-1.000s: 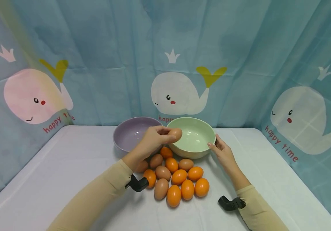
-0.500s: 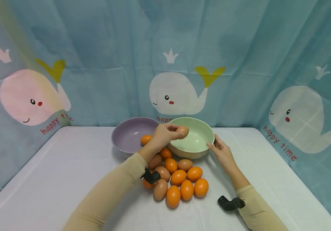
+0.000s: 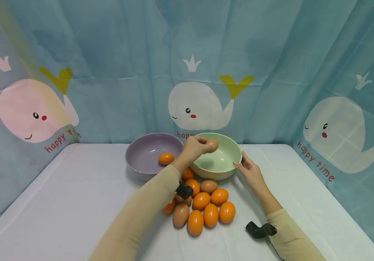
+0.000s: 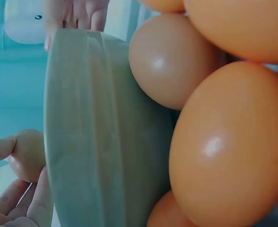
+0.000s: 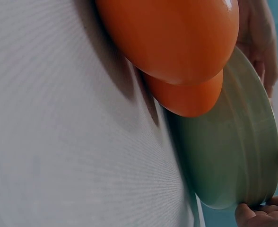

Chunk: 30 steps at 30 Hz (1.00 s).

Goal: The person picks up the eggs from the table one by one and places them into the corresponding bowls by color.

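Note:
Between thumb and fingertips, my left hand [image 3: 195,148] pinches a brown egg [image 3: 212,145] above the inside of the green bowl [image 3: 221,165]. In the left wrist view that egg [image 4: 27,155] shows beside the bowl's rim. My right hand [image 3: 251,174] grips the right rim of the green bowl, thumb at the edge and fingers on the outer wall, as the right wrist view also shows. To the left stands a purple bowl [image 3: 141,159] with one orange egg [image 3: 166,158] inside. My left forearm hides part of the eggs in front of the bowls.
Several orange eggs [image 3: 211,215] and brown eggs [image 3: 181,215] lie grouped on the white tablecloth [image 3: 59,203] in front of the bowls. A blue curtain [image 3: 125,101] with whale prints hangs right behind the bowls and along both sides.
My left hand has carried the brown egg rightward from the green bowl's left rim to over its inside. The orange egg in the purple bowl has come into view. My right hand keeps its hold.

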Each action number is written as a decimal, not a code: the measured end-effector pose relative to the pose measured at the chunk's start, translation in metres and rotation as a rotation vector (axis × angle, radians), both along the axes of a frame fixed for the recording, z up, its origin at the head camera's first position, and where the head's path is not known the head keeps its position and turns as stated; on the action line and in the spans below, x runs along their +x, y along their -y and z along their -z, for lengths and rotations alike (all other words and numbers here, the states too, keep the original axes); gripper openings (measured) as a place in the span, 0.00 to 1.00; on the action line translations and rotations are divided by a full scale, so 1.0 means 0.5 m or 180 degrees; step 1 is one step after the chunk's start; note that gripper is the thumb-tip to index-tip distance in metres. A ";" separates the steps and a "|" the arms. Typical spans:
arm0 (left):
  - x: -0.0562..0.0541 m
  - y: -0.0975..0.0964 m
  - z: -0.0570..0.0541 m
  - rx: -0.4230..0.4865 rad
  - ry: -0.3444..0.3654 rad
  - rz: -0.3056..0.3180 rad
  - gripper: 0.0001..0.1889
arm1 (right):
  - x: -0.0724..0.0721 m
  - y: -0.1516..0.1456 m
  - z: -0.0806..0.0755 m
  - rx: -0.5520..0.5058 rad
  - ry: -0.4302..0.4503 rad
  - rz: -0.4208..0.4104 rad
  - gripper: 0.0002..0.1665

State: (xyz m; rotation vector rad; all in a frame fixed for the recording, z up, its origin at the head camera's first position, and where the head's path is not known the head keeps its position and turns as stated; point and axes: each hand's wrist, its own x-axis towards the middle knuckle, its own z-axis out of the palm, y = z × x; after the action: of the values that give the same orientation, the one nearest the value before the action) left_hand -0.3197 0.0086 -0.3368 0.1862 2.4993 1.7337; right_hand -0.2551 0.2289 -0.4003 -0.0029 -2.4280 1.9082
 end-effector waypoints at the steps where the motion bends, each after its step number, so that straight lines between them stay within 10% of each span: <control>1: -0.003 -0.005 0.001 -0.0009 0.0004 -0.0016 0.17 | 0.000 -0.001 0.000 -0.0006 0.0004 0.0006 0.45; 14: -0.024 -0.042 0.027 -0.0044 0.0216 -0.0091 0.17 | 0.002 -0.001 0.000 0.0014 -0.0034 -0.0016 0.46; 30: -0.042 -0.051 0.045 -0.0788 0.0110 0.0010 0.16 | 0.000 0.001 0.000 0.0023 -0.0035 -0.0009 0.45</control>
State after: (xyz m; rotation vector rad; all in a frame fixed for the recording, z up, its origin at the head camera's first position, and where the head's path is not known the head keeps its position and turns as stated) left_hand -0.3405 0.0340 -0.3594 0.1391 2.6553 1.3956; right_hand -0.2550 0.2284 -0.4006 0.0112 -2.4291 1.8955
